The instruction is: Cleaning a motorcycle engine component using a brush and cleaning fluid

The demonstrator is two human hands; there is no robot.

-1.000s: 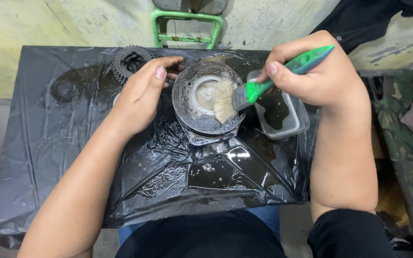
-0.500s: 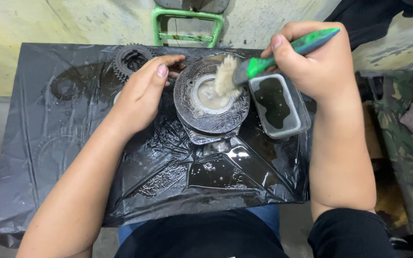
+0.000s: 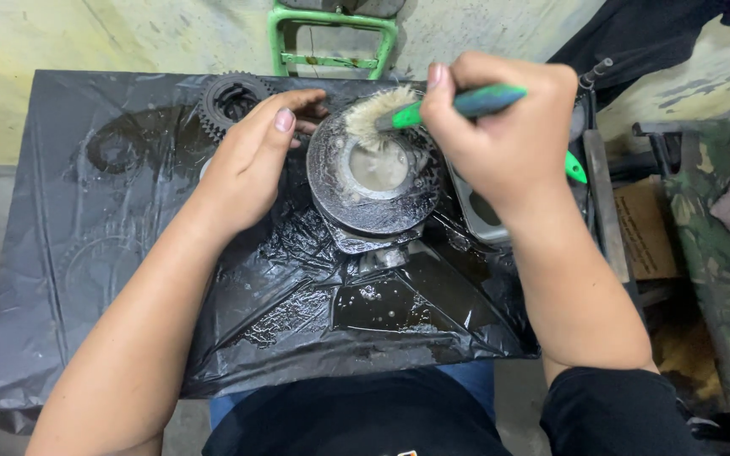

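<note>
The brush (image 3: 433, 110) has shifted since a second ago: its bristles, then low on the right of the disc near the tray, now sit at the far rim of the round metal part (image 3: 375, 173), so the wet scrubbing has moved across to the upper edge. Left to right: a toothed gear (image 3: 228, 100) lies on glossy, crumpled black plastic sheet (image 3: 86, 253). The left hand (image 3: 251, 165) steadies the part's left side, fingers together and laid flat. The part is dark, ridged, with a pale wet centre. The right hand (image 3: 509, 135) pinches the green handle, fingers curled tight. A grey tray (image 3: 479, 211) sits beneath that wrist
</note>
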